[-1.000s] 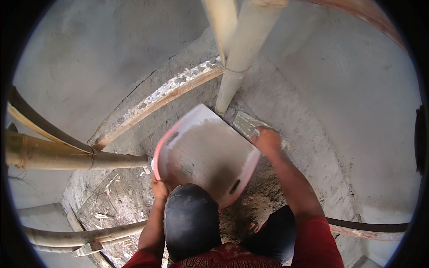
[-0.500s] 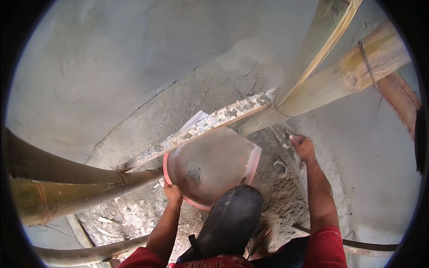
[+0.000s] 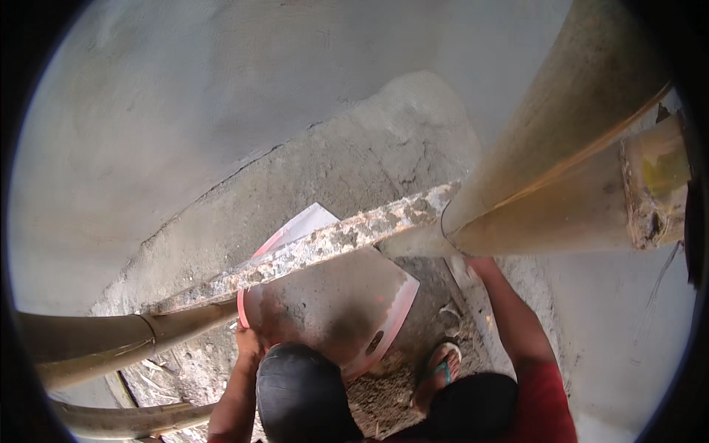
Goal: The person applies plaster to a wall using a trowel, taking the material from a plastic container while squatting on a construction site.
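A pinkish-red plastic tray (image 3: 325, 303) with pale edges and a slot near its corner lies low in front of me, smeared with grey mortar. My left hand (image 3: 249, 341) is closed on its left rim. Farther right, my right hand (image 3: 481, 266) reaches in under a thick bamboo pole (image 3: 546, 207). The pole hides its fingers and whatever they may hold. A mortar-crusted wooden batten (image 3: 347, 235) crosses above the tray and covers part of its far side.
Bamboo poles (image 3: 96, 336) run in from the left. A grey plastered wall (image 3: 185, 111) rises ahead, with a rougher band (image 3: 325, 162) at its base. My knee (image 3: 303, 391) is close to the tray, and my sandalled foot (image 3: 442, 369) stands on rubble-strewn ground.
My view has shifted, and the bamboo on the right looms larger. The right hand has moved under the pole, its fingers now hidden. The left hand still holds the tray's rim.
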### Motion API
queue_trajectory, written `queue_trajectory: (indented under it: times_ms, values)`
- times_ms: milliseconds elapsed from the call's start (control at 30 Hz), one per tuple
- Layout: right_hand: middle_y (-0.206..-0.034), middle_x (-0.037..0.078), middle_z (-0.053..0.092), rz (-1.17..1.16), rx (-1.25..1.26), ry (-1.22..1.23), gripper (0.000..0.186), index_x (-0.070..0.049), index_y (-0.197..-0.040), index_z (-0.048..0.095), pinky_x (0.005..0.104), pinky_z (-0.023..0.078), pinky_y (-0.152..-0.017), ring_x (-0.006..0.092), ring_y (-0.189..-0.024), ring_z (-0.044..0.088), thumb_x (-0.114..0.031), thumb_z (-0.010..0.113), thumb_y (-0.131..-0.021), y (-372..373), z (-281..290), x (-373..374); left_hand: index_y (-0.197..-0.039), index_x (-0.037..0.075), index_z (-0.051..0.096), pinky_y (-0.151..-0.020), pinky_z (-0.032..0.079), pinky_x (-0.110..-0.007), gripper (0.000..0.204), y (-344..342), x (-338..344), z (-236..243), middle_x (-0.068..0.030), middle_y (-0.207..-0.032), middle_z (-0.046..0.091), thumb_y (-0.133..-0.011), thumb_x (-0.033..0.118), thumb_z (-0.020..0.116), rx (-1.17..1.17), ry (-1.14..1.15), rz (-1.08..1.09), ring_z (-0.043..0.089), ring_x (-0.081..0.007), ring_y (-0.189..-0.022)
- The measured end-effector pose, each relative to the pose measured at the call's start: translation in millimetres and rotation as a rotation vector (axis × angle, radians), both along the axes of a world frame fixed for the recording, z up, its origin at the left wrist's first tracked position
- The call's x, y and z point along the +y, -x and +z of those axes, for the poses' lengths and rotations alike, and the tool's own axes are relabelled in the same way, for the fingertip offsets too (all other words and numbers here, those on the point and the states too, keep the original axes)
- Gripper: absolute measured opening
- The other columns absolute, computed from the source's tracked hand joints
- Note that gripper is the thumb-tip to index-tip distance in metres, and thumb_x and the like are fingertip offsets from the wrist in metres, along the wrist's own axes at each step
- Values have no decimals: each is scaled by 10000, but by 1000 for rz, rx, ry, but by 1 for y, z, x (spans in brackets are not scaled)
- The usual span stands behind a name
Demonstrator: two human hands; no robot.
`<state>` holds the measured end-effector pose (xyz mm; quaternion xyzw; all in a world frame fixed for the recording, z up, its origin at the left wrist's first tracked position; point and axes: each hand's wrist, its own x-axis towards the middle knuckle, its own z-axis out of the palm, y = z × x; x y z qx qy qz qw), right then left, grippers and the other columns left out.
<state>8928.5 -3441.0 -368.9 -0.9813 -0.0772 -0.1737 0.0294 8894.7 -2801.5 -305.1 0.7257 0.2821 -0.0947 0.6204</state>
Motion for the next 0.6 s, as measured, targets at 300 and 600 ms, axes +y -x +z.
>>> queue_trajectory:
  times_ms: [300,600]
  values:
    - [-927,121,660,-457,364,-1313,328,-34,-1070,702,341,475,-806,205,-888,600,-339,668,-954,-152,-5,52,-1242,8,612,-916,572,-413,415,14,-3,26,-136,-1151,690,-848,-99,539,27,417,113,678,-264,-1016]
    - [-750,62,627,-444,307,-1448,373,-36,-948,717,319,461,-664,151,-698,568,-407,683,-946,-110,7,35,-1241,54,602,-842,588,-421,571,-22,29,104,-122,-1109,661,-733,-169,467,165,315,-164,665,-285,-956]
